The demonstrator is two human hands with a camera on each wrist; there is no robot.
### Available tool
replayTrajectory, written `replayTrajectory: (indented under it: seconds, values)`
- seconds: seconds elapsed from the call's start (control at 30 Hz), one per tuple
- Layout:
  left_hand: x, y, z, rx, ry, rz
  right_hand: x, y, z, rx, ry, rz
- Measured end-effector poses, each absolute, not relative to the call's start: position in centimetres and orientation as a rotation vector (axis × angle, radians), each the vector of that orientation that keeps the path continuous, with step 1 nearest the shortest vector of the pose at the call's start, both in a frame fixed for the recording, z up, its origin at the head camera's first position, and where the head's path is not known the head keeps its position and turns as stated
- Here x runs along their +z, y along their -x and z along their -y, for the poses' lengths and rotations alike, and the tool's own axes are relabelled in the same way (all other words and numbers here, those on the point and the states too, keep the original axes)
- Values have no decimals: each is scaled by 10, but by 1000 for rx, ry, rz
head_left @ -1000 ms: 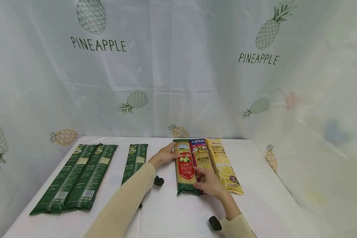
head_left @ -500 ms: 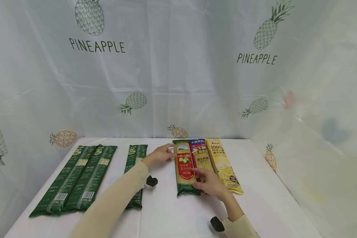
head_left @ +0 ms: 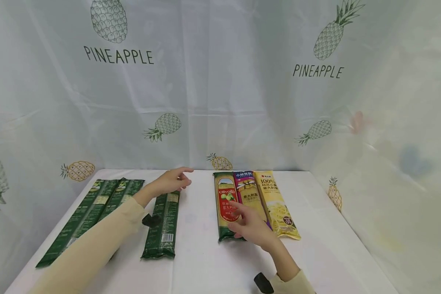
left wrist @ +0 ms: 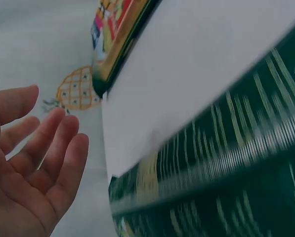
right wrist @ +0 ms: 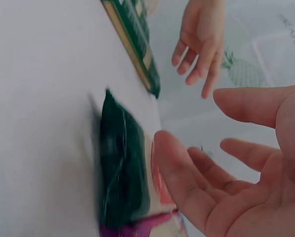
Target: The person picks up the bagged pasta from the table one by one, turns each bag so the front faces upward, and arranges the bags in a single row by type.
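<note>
My left hand (head_left: 170, 181) hovers above the upper end of a single green spaghetti pack (head_left: 161, 226), fingers loosely spread and holding nothing. In the left wrist view that pack (left wrist: 211, 168) runs below the empty palm. My right hand (head_left: 255, 228) is over the lower part of the green-and-red Olivoila spaghetti pack (head_left: 226, 192), its fingers parted with nothing between them. Beside that pack lie a purple-topped pasta pack (head_left: 251, 196) and a yellow pasta pack (head_left: 277, 204), side by side. The right wrist view has the Olivoila pack's green end (right wrist: 122, 168) next to my fingers.
Two more green packs (head_left: 84, 216) lie together at the table's left, partly covered by my left sleeve (head_left: 95, 241). The white table (head_left: 202, 261) ends at a pineapple-print curtain (head_left: 235, 102) behind. Black wrist devices (head_left: 263, 283) sit at both cuffs.
My left hand has left the Olivoila pack's upper edge and moved left over the single green pack. My right hand has come off the Olivoila pack slightly, shifting left. The packs stay put.
</note>
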State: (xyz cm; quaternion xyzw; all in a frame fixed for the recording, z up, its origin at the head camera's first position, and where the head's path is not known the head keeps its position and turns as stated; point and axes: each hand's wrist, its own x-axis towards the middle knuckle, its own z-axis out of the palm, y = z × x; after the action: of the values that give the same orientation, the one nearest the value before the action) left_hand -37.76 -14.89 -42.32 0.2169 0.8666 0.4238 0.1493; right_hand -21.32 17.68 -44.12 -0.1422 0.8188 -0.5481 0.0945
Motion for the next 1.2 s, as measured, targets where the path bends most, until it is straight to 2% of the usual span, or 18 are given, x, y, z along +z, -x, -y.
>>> replayTrajectory:
  seconds: [0.4, 0.63, 0.97, 1.2]
  values:
    - [-432, 371, 210, 1067, -597, -2721, -452, 197, -90, -1719, 272, -2331]
    - [-451, 365, 227, 978, -419, -2709, -472, 203, -41, -1652, 240, -2327]
    - [-463, 367, 230, 949, -305, -2629, -480, 211, 1, -1397, 285, -2576]
    - [-463, 368, 222, 917, -279, -2625, -477, 214, 14, -1283, 254, -2667]
